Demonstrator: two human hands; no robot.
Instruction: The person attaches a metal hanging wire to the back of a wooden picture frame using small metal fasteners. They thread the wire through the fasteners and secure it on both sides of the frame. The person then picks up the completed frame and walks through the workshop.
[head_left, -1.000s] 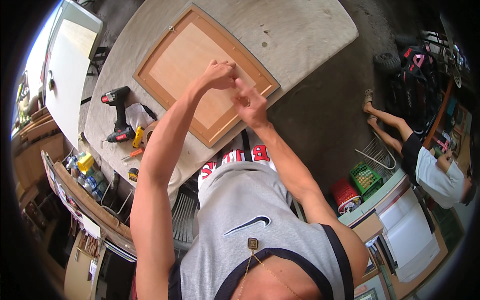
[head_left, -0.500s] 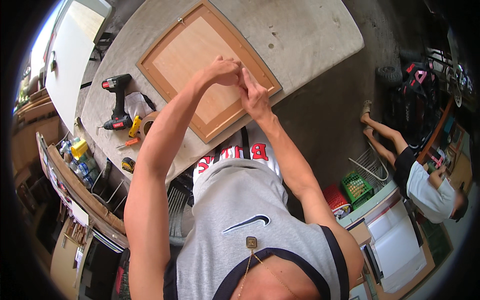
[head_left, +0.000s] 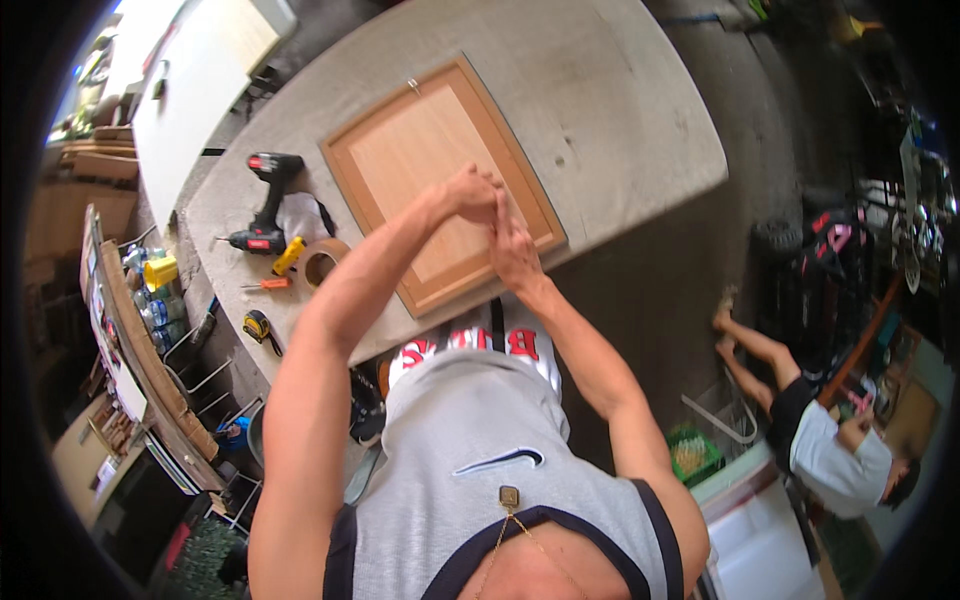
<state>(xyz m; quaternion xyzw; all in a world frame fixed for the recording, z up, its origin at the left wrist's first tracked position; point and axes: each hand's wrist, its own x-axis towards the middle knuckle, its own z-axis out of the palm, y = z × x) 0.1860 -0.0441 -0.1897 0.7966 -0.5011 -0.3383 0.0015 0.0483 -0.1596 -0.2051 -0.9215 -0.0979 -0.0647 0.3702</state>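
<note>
A picture frame [head_left: 545, 222] lies on the table with its pale wooden backing panel [head_left: 400, 140] facing up and a small metal hanger [head_left: 413, 86] on its far edge. Above its right half, my two hands meet. My left hand [head_left: 470, 195] is bent at the wrist with its fingers curled. My right hand [head_left: 514, 252] comes up against it, fingers pressed together and pointing away from me. Whatever is between the fingertips is hidden or too small to name.
Left of the frame on the concrete-like table [head_left: 630, 130] lie a cordless drill [head_left: 268, 210], a tape roll [head_left: 322, 263], a yellow cutter [head_left: 289, 256], an orange screwdriver [head_left: 268, 285] and a tape measure [head_left: 257, 325]. Another person [head_left: 835, 450] sits at far right.
The view has shifted, so the table and frame appear lower and further right. Both hands stay together over the frame; the right fingers now look straighter against the left hand.
</note>
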